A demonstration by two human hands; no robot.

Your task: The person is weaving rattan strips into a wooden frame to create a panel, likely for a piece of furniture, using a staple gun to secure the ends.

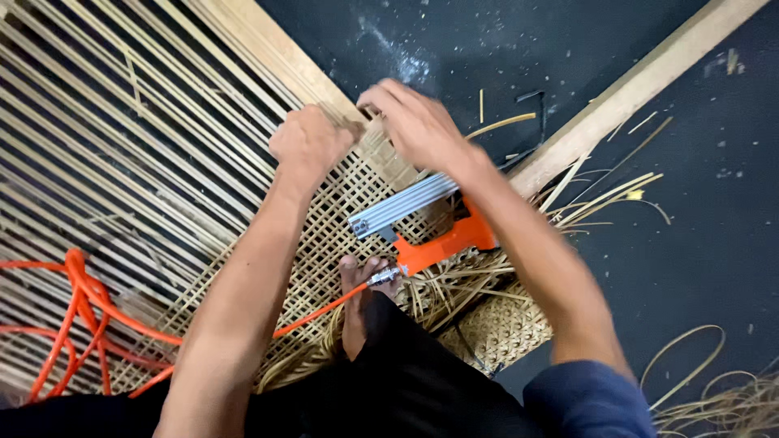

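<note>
A pale woven cane panel (333, 211) lies on a wooden frame (268, 57) on the dark floor. My left hand (310, 146) is closed in a fist at the panel's upper edge, pinching the cane against the frame. My right hand (415, 122) is beside it, fingers curled on the same edge. An orange and silver pneumatic stapler (430, 223) rests on the weave just below my right forearm, touched by neither hand. My bare foot (361, 296) presses on the panel near the stapler's hose fitting.
An orange air hose (85, 312) coils at the lower left over unwoven cane strands (122, 138). A second wooden rail (633, 89) runs to the upper right. Loose cane strips (706, 389) lie on the floor at the right.
</note>
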